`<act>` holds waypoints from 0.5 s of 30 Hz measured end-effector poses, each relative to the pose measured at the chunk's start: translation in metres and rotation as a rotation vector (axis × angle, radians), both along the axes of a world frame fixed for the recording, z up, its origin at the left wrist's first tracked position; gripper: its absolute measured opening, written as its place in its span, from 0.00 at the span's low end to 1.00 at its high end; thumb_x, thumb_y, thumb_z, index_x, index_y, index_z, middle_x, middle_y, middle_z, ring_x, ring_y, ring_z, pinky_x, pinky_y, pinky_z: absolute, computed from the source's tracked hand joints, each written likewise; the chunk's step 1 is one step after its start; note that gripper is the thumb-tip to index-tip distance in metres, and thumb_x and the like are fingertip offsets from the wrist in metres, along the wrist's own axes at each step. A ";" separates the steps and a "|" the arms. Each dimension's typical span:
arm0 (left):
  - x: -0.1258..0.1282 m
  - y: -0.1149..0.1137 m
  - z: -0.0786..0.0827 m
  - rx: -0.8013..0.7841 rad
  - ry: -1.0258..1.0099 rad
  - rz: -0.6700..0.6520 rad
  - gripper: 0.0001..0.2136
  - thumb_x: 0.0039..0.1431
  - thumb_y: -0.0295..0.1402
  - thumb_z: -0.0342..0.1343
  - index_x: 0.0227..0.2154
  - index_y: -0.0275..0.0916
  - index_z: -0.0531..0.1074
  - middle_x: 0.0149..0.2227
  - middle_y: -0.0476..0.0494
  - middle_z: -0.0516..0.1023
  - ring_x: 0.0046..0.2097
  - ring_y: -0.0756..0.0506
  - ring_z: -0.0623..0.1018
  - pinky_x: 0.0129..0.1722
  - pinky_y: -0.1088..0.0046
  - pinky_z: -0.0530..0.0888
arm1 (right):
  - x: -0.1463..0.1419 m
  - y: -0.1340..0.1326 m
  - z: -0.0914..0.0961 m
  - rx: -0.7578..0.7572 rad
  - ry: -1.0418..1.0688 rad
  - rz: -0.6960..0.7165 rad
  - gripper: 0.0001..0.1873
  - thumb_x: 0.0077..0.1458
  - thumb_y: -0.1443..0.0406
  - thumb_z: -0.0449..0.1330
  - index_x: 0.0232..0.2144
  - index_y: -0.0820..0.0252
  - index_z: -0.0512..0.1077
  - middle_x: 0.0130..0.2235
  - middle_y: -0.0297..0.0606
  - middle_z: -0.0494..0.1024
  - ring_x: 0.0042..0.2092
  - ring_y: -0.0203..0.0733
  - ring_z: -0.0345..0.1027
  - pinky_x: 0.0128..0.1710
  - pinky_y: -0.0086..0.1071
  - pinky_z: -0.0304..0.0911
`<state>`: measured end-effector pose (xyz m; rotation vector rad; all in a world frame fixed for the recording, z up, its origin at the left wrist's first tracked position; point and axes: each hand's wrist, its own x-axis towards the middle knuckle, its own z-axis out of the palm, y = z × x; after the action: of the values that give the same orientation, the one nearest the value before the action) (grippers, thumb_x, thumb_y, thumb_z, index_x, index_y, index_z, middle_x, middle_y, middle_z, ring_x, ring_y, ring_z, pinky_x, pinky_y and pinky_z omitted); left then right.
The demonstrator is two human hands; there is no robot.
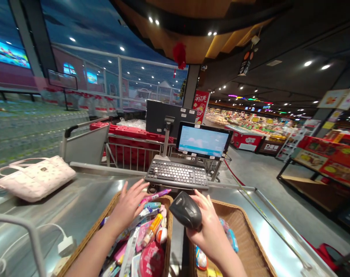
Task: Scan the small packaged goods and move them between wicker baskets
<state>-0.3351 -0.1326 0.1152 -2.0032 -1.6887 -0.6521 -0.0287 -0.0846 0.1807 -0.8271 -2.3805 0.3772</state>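
Left hand (128,204) pinches pink tube (158,195) — likely light, stiff, best held mid-length — near far edge of basket (169,225); right hand (206,218) grips black scanner (186,210)

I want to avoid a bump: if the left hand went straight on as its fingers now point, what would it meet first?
The left hand would probably meet the left end of the keyboard first. The hand's height is hard to judge, so it might pass above instead.

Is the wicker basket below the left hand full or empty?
Well filled: small items, including an orange tube and a round red package, crowd the wicker basket, hiding its floor.
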 end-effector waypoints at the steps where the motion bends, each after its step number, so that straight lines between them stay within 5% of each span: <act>1: -0.001 -0.004 -0.005 -0.019 -0.019 0.019 0.09 0.60 0.31 0.51 0.41 0.45 0.74 0.58 0.42 0.73 0.63 0.37 0.65 0.64 0.38 0.46 | -0.002 -0.001 0.000 -0.010 -0.001 0.003 0.34 0.38 0.74 0.54 0.50 0.51 0.71 0.55 0.38 0.71 0.68 0.55 0.47 0.66 0.61 0.36; 15: 0.004 -0.061 -0.074 -0.193 -0.193 0.248 0.13 0.61 0.35 0.49 0.45 0.45 0.74 0.60 0.41 0.71 0.63 0.35 0.66 0.62 0.36 0.52 | -0.023 -0.015 -0.015 -0.098 -0.020 0.028 0.31 0.39 0.73 0.56 0.49 0.53 0.73 0.55 0.41 0.71 0.66 0.58 0.50 0.66 0.62 0.37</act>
<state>-0.3314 -0.1939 0.0410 -1.8584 -2.1459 -0.6320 -0.0514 -0.0997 0.1659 -0.8460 -2.4101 0.5030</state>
